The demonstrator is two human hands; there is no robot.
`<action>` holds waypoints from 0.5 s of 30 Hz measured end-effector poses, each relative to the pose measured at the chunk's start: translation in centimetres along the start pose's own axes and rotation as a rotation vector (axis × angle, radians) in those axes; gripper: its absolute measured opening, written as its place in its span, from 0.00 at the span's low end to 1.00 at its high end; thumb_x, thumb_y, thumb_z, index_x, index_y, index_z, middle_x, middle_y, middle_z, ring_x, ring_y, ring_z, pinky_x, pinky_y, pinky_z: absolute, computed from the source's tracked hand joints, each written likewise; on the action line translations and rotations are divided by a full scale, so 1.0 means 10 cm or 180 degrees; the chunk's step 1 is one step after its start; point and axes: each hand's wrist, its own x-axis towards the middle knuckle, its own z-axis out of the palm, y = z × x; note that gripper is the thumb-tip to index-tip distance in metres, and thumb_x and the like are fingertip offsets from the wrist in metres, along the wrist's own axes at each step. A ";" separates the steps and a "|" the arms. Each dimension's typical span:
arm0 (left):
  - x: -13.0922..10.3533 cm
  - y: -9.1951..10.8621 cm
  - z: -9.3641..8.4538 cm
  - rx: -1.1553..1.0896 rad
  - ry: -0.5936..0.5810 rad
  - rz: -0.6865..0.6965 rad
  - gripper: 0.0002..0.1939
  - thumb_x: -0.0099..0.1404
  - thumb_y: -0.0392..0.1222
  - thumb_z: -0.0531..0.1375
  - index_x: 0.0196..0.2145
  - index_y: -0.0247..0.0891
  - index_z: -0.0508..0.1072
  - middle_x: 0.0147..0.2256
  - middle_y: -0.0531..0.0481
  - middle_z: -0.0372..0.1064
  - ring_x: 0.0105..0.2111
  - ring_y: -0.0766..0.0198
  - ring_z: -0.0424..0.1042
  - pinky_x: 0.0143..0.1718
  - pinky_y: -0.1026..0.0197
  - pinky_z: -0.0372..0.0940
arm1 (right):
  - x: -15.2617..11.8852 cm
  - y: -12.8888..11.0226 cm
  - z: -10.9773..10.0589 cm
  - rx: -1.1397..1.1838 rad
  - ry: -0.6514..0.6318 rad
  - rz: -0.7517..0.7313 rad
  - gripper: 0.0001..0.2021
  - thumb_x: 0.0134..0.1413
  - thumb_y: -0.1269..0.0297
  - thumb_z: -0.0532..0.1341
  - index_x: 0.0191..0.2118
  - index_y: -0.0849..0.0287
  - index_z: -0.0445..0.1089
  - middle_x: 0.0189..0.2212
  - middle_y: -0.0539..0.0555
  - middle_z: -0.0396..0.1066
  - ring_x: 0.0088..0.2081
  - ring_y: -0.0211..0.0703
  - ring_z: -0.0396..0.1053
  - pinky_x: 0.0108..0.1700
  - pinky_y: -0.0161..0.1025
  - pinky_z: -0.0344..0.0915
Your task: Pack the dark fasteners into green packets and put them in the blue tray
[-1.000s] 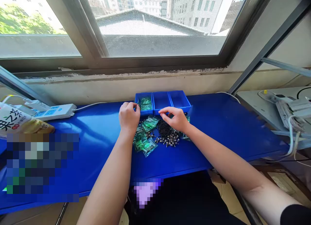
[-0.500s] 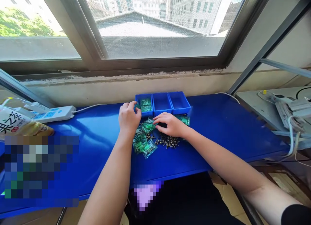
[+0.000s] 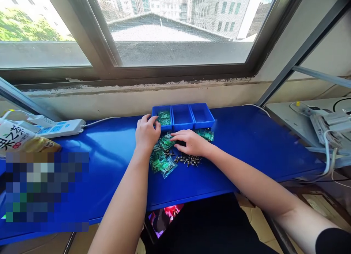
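Observation:
Three joined blue bins (image 3: 183, 117) stand at the back of the blue table; green packets (image 3: 164, 117) lie in the left one. My left hand (image 3: 147, 131) is at that bin's left front corner, fingers bent over its edge; its fingertips are partly hidden. A pile of clear bags with green contents (image 3: 161, 159) lies in front of the bins. My right hand (image 3: 190, 142) reaches over the pile's right side, fingers apart, fingertips at the bags. Below it are small metal pieces (image 3: 189, 160). More green bags (image 3: 205, 134) lie before the right bin.
A white power strip (image 3: 64, 127) and a labelled package (image 3: 22, 139) are at the left. A blurred patch covers part of the left table. A lit screen (image 3: 161, 221) shows below the table's front edge. Cables and adapters (image 3: 326, 126) lie on a shelf at the right.
My left hand has shifted slightly right. My right hand has moved a little left and down, its fingers spread over the bags, and uncovers more of the bags at the right.

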 end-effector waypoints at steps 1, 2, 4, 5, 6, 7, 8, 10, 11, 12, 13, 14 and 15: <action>0.00 0.00 0.00 0.0031 -0.0022 -0.0019 0.17 0.68 0.40 0.55 0.50 0.40 0.79 0.55 0.37 0.70 0.54 0.44 0.68 0.57 0.43 0.63 | 0.00 -0.01 0.00 -0.0035 -0.0004 0.0008 0.14 0.60 0.67 0.65 0.51 0.56 0.77 0.55 0.59 0.75 0.56 0.50 0.73 0.60 0.49 0.65; -0.01 0.00 0.01 0.0062 -0.0040 -0.0036 0.17 0.69 0.42 0.55 0.50 0.39 0.79 0.56 0.37 0.69 0.54 0.43 0.68 0.58 0.43 0.63 | 0.00 -0.02 0.01 -0.0076 -0.0007 0.0020 0.14 0.60 0.67 0.65 0.51 0.57 0.77 0.55 0.59 0.75 0.56 0.51 0.73 0.60 0.50 0.65; -0.02 0.01 0.01 0.0106 -0.0036 -0.0051 0.17 0.69 0.45 0.56 0.51 0.40 0.78 0.56 0.37 0.69 0.55 0.43 0.67 0.58 0.43 0.63 | 0.00 -0.04 0.02 -0.0175 -0.0008 0.0056 0.14 0.60 0.66 0.65 0.51 0.57 0.77 0.55 0.58 0.75 0.56 0.52 0.72 0.59 0.50 0.65; -0.02 0.01 0.01 0.0110 -0.0014 -0.0050 0.17 0.69 0.46 0.56 0.51 0.40 0.79 0.56 0.37 0.69 0.55 0.43 0.67 0.58 0.42 0.63 | 0.01 -0.05 0.03 -0.0224 -0.0006 0.0075 0.14 0.60 0.66 0.65 0.51 0.57 0.77 0.55 0.58 0.75 0.56 0.52 0.72 0.59 0.50 0.65; -0.02 0.01 0.01 0.0097 0.0021 -0.0045 0.17 0.69 0.47 0.57 0.51 0.40 0.79 0.56 0.37 0.69 0.55 0.42 0.67 0.58 0.42 0.63 | 0.01 -0.06 0.04 -0.0271 0.0005 0.0094 0.14 0.59 0.66 0.65 0.50 0.58 0.77 0.54 0.58 0.76 0.56 0.52 0.71 0.58 0.49 0.65; -0.02 0.02 0.01 0.0070 0.0059 -0.0027 0.17 0.69 0.47 0.58 0.51 0.41 0.79 0.56 0.37 0.69 0.55 0.42 0.67 0.58 0.42 0.63 | 0.01 -0.07 0.06 -0.0318 0.0015 0.0112 0.13 0.59 0.66 0.65 0.50 0.58 0.77 0.54 0.57 0.76 0.55 0.52 0.71 0.57 0.49 0.65; -0.01 0.02 0.01 0.0032 0.0096 0.0004 0.17 0.68 0.47 0.58 0.51 0.41 0.79 0.55 0.37 0.69 0.55 0.42 0.68 0.57 0.41 0.63 | 0.01 -0.07 0.06 -0.0367 0.0028 0.0128 0.13 0.60 0.67 0.65 0.49 0.58 0.78 0.54 0.57 0.76 0.55 0.52 0.71 0.57 0.49 0.64; -0.01 0.03 0.02 -0.0054 0.0159 0.0089 0.17 0.68 0.47 0.59 0.51 0.41 0.78 0.55 0.36 0.70 0.54 0.42 0.68 0.57 0.40 0.63 | 0.01 -0.09 0.08 -0.0468 0.0048 0.0139 0.11 0.60 0.67 0.64 0.48 0.58 0.78 0.52 0.57 0.77 0.53 0.51 0.71 0.55 0.48 0.64; -0.01 0.03 0.03 -0.0091 0.0196 0.0135 0.17 0.68 0.46 0.59 0.51 0.41 0.78 0.55 0.36 0.70 0.54 0.42 0.68 0.57 0.40 0.63 | 0.01 -0.09 0.08 -0.0527 0.0059 0.0128 0.10 0.61 0.67 0.64 0.47 0.58 0.78 0.51 0.57 0.78 0.52 0.51 0.71 0.55 0.48 0.63; 0.00 0.02 0.03 -0.0117 0.0242 0.0178 0.17 0.68 0.46 0.59 0.51 0.40 0.78 0.54 0.35 0.70 0.54 0.42 0.68 0.57 0.40 0.62 | 0.01 -0.10 0.08 -0.0586 0.0073 0.0105 0.09 0.61 0.67 0.64 0.46 0.58 0.78 0.49 0.57 0.78 0.51 0.51 0.72 0.54 0.48 0.63; 0.00 0.02 0.03 -0.0133 0.0300 0.0217 0.17 0.68 0.45 0.59 0.51 0.40 0.78 0.54 0.35 0.71 0.53 0.42 0.68 0.57 0.40 0.62 | 0.01 -0.11 0.08 -0.0636 0.0091 0.0076 0.08 0.62 0.67 0.63 0.45 0.57 0.79 0.48 0.56 0.79 0.50 0.51 0.72 0.53 0.48 0.62; 0.00 0.02 0.03 -0.0143 0.0379 0.0252 0.16 0.68 0.44 0.59 0.51 0.39 0.78 0.53 0.35 0.71 0.53 0.43 0.69 0.57 0.40 0.63 | 0.01 -0.11 0.08 -0.0670 0.0122 0.0053 0.08 0.62 0.68 0.63 0.43 0.57 0.79 0.46 0.56 0.79 0.49 0.50 0.72 0.52 0.47 0.62; 0.01 0.01 0.03 -0.0154 0.0475 0.0289 0.16 0.68 0.43 0.59 0.50 0.39 0.78 0.53 0.36 0.72 0.52 0.44 0.69 0.56 0.41 0.63 | 0.01 -0.12 0.08 -0.0681 0.0175 0.0050 0.08 0.63 0.69 0.62 0.42 0.58 0.79 0.45 0.56 0.80 0.48 0.50 0.72 0.51 0.47 0.62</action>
